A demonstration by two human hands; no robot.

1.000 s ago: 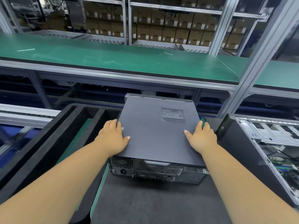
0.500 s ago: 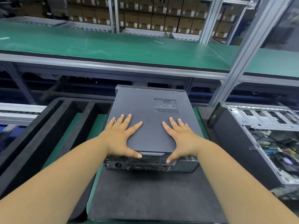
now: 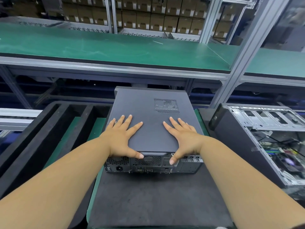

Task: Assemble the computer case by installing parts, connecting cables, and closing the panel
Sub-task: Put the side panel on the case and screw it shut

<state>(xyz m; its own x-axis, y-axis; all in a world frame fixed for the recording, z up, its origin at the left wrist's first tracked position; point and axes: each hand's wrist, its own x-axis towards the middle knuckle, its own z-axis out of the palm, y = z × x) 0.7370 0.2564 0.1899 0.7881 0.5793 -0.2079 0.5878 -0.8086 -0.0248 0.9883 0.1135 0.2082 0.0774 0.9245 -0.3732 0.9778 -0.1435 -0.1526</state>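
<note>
Green shelving (image 3: 115,45) runs behind our counter (image 3: 148,199). From the head camera, the computer case (image 3: 153,116) lies flat on a dark mat at 12 o'clock. Our left hand (image 3: 120,139) and right hand (image 3: 184,139) press its top panel, fingers (image 3: 127,119) spread straight, thumbs hooked over the near edge. An open case (image 3: 267,141) sits at 3 o'clock.

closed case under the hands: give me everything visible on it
The closed case is dark grey, matte, apparently metal, lying flat on a dark mat. Its top panel has a perforated vent grid at far right. The rear face, toward the camera, shows fan grilles, ports and a power socket. The left hand and right hand press flat on top, thumbs over the rear edge.
</note>
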